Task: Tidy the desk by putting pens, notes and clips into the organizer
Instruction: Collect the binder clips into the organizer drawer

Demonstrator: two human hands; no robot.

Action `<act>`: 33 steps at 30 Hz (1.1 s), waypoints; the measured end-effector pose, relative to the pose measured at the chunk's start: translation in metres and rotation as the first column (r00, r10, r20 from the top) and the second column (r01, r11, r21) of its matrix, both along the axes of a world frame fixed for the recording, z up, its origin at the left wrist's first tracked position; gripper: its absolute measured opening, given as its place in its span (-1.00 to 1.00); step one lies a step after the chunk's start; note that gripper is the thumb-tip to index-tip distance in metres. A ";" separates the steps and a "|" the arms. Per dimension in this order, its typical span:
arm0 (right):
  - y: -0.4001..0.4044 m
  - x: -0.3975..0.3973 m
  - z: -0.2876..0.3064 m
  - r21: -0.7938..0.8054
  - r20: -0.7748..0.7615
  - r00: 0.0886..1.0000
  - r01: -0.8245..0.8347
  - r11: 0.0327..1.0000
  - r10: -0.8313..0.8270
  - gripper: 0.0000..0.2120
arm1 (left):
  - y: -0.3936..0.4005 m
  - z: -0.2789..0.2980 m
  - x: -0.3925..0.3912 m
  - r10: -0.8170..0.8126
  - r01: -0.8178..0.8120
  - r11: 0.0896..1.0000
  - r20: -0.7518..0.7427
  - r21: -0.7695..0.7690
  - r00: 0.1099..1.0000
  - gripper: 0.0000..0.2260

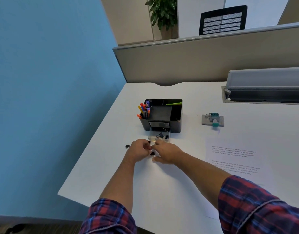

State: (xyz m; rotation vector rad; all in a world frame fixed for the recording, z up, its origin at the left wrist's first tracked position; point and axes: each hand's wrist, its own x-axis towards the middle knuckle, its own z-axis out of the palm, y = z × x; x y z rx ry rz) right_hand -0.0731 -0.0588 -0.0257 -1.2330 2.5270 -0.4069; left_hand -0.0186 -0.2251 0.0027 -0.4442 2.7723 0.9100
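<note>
Binder clips (152,154) lie between both hands, near the organizer (162,115).

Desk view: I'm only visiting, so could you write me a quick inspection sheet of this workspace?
Surface: white desk, bare toward the near edge.
Job's things: black organizer with pens upright in its left compartment; its clear drawer is pulled out with binder clips inside; one loose clip lies left of the hands, another between them.
Clutter: printed sheets on the right; a small grey device behind them.
Hands: left hand has its fingers curled on small clips; right hand rests beside it, its hold unclear.
Cables: nothing seen.
Surroundings: blue wall, beige partition, chair, plant.
</note>
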 end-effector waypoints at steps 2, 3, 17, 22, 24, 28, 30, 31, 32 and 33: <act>-0.003 0.001 -0.001 -0.005 0.001 1.000 0.023 1.000 -0.023 -0.50 | -0.002 0.002 -0.001 0.069 -0.067 0.995 -0.034 0.080 0.997 -0.91; -0.004 0.002 -0.002 -0.011 0.004 0.999 0.034 0.999 -0.034 -0.49 | -0.004 0.004 -0.003 0.093 -0.086 0.990 -0.052 0.116 0.994 -0.90; -0.005 0.003 -0.002 -0.017 0.061 0.994 -0.085 0.996 0.086 -0.85 | 0.004 0.043 -0.046 0.199 -0.109 0.941 -0.264 0.320 0.944 -0.91; 0.000 0.001 0.000 -0.013 0.041 0.994 -0.099 0.995 0.100 -0.76 | 0.021 0.034 -0.055 0.233 -0.161 0.955 -0.290 0.251 0.928 -0.94; 0.002 0.000 0.001 -0.030 0.024 0.995 -0.094 0.995 0.095 -0.75 | 0.025 0.028 -0.056 0.213 -0.166 0.968 -0.268 0.186 0.940 -0.93; 0.006 -0.003 0.004 -0.017 -0.034 0.992 -0.119 0.993 0.118 -0.78 | 0.030 0.020 -0.056 0.151 -0.144 0.988 -0.233 0.048 0.961 -0.87; 0.009 -0.004 0.005 0.000 -0.067 0.988 -0.142 0.990 0.142 -0.78 | 0.030 0.016 -0.055 0.120 -0.123 0.992 -0.218 0.000 0.969 -0.85; 0.010 -0.005 0.006 0.004 -0.077 0.985 -0.154 0.988 0.154 -0.78 | 0.030 0.015 -0.055 0.106 -0.113 0.993 -0.208 -0.020 0.972 -0.84; 0.011 -0.005 0.007 -0.003 -0.081 0.983 -0.165 0.986 0.164 -0.78 | 0.030 0.015 -0.054 0.097 -0.106 0.994 -0.199 -0.035 0.975 -0.83; 0.013 -0.006 0.008 -0.024 -0.085 0.981 -0.175 0.984 0.172 -0.77 | 0.030 0.014 -0.054 0.093 -0.103 0.994 -0.192 -0.047 0.977 -0.83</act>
